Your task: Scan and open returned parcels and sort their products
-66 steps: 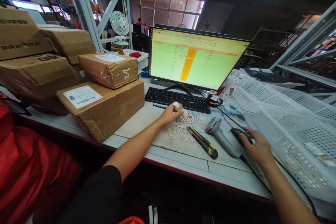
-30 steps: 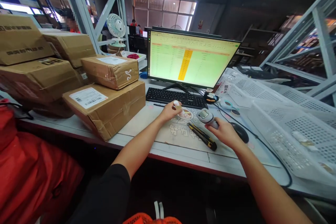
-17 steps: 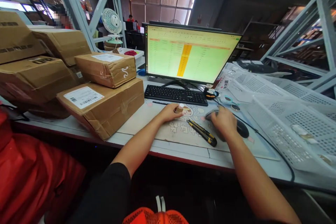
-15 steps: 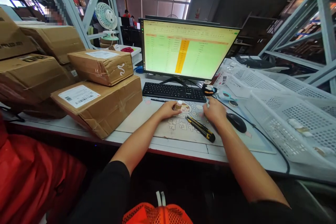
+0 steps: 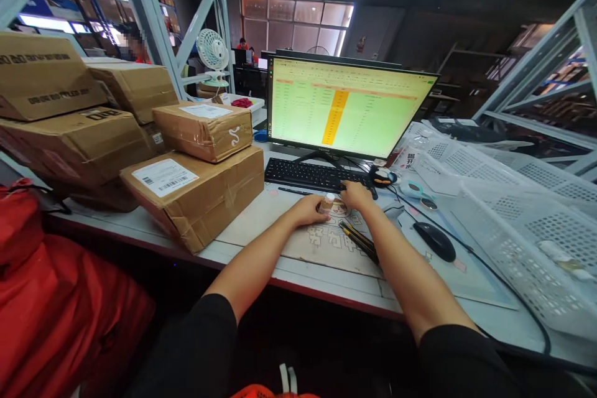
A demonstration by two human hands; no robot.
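1. A small white-capped brownish bottle was held by the left hand, fingers curled around it, between the long black keyboard and the front edge of the white table.
2. The right hand was held half-open and empty at the keyboard's right end.
3. A yellow-and-black utility knife was partly covered by the right forearm; a rounded black mouse was placed to its right.

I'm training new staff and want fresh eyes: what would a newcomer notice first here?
First, the large glowing monitor in the middle of the view, an orange column running down it. Next, the cardboard boxes piled at the left. Then, below the monitor, the left hand holding a small white-capped bottle and the right hand at the keyboard.
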